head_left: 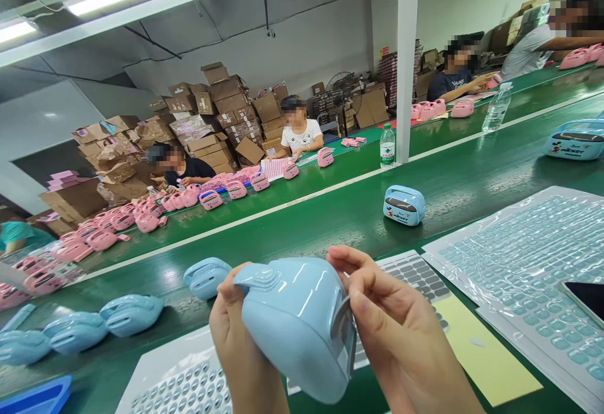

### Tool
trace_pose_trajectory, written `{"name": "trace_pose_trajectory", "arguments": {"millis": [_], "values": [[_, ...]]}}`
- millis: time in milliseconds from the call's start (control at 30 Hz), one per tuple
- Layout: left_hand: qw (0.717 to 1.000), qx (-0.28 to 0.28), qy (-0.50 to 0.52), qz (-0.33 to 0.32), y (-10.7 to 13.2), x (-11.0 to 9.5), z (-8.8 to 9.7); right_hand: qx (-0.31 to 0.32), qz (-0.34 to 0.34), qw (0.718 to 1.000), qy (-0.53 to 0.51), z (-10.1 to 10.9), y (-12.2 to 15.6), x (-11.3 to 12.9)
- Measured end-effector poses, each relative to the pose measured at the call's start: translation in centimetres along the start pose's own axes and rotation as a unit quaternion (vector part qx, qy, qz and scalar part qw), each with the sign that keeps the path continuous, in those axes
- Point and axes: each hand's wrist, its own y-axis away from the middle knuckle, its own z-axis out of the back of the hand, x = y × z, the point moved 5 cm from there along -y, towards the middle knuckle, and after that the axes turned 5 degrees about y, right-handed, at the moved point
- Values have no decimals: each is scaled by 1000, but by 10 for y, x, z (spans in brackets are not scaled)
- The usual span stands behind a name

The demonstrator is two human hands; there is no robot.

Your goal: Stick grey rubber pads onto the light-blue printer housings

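My left hand (240,345) grips a light blue plastic shell (297,323) from its left side, holding it up over the near edge of the green bench. My right hand (396,329) is on the shell's right side, its fingertips pinching a small grey label (343,326) against the casing. Under my hands lie sticker sheets (189,382) with rows of small round pads.
Several blue shells (129,313) lie at the left, and finished blue units (404,205) sit on the green conveyor belt (472,181). A plastic-wrapped sheet of blue pads (523,257), a yellow sheet (476,345) and a phone (587,297) are at the right. People work with pink units (210,199) across the belt.
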Motion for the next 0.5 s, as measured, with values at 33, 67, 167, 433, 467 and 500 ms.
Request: {"name": "trace_pose_trajectory", "arguments": {"millis": [33,67,167,433,467,500], "values": [[1000,-2,-1,-1,1,0,0,-3,2,1000,2,0,0,0],[1000,-6,-1,-2,1,-1,0,-6,2,1000,5,0,0,-1],[1000,-19,1,3,3,-1,0,-16,-1,1000,6,1,0,-3],[1000,-14,-4,9,0,4,4,-16,0,1000,23,5,0,-5],[1000,-14,-2,11,1,4,4,-9,7,999,31,5,-1,-6],[1000,-14,2,13,1,3,4,0,16,999,40,5,-1,-6]]}}
